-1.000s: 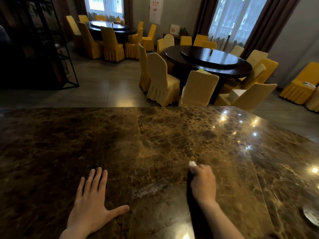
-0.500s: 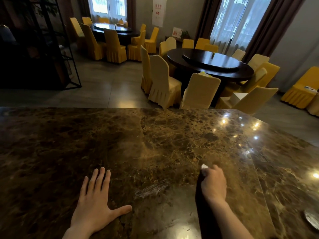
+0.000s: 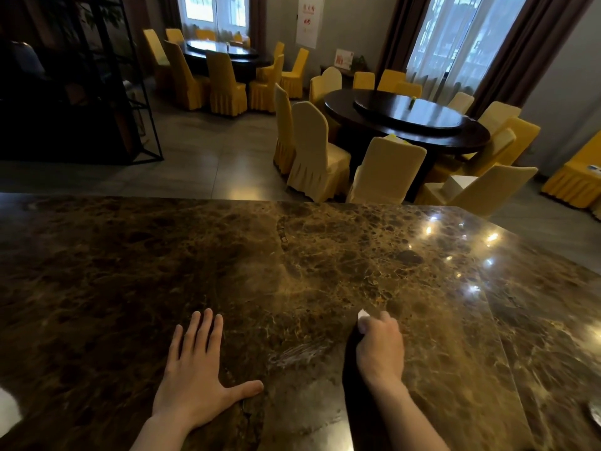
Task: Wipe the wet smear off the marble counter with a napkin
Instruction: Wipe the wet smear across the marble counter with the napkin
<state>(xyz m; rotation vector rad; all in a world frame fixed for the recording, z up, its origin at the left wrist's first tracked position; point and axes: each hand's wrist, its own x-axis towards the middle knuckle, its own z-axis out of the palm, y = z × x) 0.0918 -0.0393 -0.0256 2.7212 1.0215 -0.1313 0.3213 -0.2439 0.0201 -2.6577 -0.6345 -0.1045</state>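
A pale streaky wet smear (image 3: 297,353) lies on the brown marble counter (image 3: 292,271), between my two hands. My right hand (image 3: 380,348) is closed around a white napkin (image 3: 362,315); only a small corner of it pokes out above the knuckles. That fist rests on the marble just right of the smear. My left hand (image 3: 195,375) lies flat on the counter left of the smear, palm down with fingers spread and holding nothing.
Beyond the counter's far edge stand yellow-covered chairs (image 3: 313,151) around a dark round table (image 3: 406,120). A black metal shelf (image 3: 81,92) is at the far left. A round metallic object (image 3: 595,415) sits at the counter's right edge.
My right hand with the napkin slid right and then came back left, closer to the smear. My left hand has stayed flat in place.
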